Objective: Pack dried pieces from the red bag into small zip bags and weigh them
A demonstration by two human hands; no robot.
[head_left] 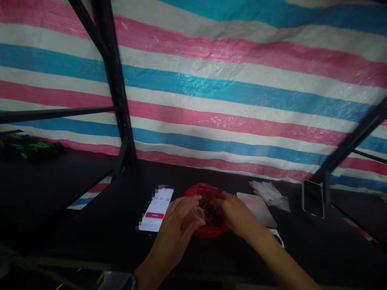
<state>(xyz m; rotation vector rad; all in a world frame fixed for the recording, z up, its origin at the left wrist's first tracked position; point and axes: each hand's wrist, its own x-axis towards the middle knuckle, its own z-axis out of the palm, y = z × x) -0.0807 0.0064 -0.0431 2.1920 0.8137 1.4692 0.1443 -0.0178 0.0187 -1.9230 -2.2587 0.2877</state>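
A red bowl-shaped container (pixel 208 232) stands on the black tabletop, with many small dark pieces (pixel 214 217) inside; their kind is too dim to tell. My left hand (pixel 177 221) is at the container's left side, its thumb and fingers closed around a small clear plastic bag (pixel 198 213) whose mouth gapes toward the contents. From the right, my right hand (pixel 236 211) reaches over the rim. Its bent fingertips dip among the dark pieces, and what they pinch is hidden.
A lit phone showing a timer (pixel 155 209) lies left of the container. To the right are a pale flat device (pixel 256 209), a pile of clear plastic bags (pixel 269 195) and a dark-screened phone (pixel 313 198). Black metal posts (pixel 116 88) frame a striped sheet (pixel 226 100) behind.
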